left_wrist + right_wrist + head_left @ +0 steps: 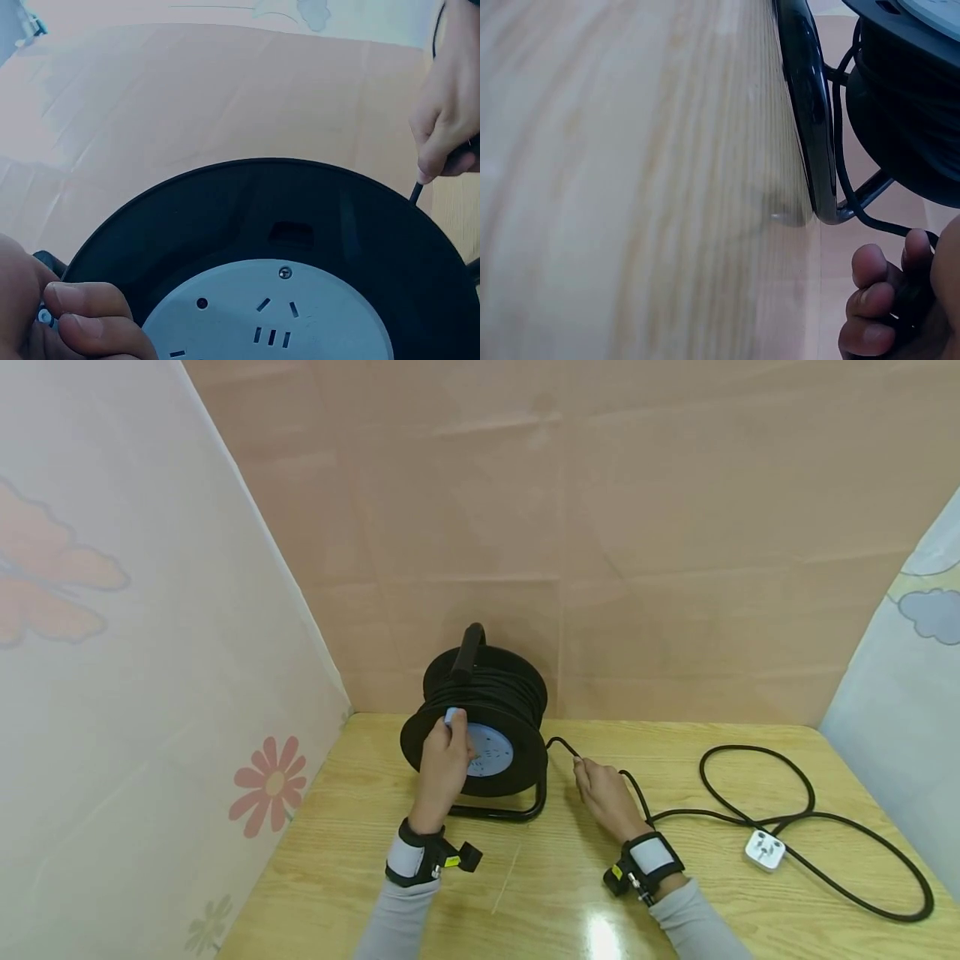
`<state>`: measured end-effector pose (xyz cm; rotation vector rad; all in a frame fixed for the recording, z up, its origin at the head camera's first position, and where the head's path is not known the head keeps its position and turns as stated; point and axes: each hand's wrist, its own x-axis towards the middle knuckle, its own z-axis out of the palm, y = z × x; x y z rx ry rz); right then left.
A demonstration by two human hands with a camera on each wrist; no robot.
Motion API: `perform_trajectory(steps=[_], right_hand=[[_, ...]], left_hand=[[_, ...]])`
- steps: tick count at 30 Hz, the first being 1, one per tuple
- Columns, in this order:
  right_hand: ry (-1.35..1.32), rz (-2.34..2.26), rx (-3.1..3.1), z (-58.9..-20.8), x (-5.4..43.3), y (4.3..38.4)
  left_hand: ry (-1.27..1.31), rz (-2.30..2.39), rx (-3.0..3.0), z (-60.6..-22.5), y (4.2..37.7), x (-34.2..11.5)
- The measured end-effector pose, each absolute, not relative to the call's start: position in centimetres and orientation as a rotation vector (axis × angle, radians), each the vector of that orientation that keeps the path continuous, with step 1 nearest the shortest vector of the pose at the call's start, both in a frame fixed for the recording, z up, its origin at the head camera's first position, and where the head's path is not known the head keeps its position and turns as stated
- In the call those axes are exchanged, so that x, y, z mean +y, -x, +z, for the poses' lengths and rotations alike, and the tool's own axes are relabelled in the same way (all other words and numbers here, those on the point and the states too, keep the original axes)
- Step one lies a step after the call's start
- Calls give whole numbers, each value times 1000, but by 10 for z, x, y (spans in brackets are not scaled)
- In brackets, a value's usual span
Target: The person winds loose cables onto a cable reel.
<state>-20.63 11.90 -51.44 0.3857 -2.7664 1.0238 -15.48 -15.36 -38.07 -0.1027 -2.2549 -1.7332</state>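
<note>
A black cable reel (528, 752) with a pale blue socket panel (491, 753) stands on its tubular frame (510, 815) at the back of the table. My left hand (441, 768) grips the small blue crank knob (450, 715) at the left of the reel's face. To the right of the reel, my right hand (606, 795) holds the black cable (847, 180) that runs out from the drum, its fingers curled round it. Past that hand the cable lies in loose loops (810, 793) and ends in a white plug (765, 850).
The wooden table (570, 893) bears the reel and the loose cable. A brown paper-like wall (570, 527) rises close behind the reel. Patterned side walls (150, 693) flank the table. The reel's carrying handle (467, 656) sticks up on top.
</note>
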Motion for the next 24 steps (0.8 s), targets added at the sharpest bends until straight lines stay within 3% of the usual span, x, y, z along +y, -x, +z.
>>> perform_trajectory(steps=[24], right_hand=[[-431, 991, -2809, -518, 117, 207]], left_hand=[[216, -1549, -2397, -378, 150, -126]])
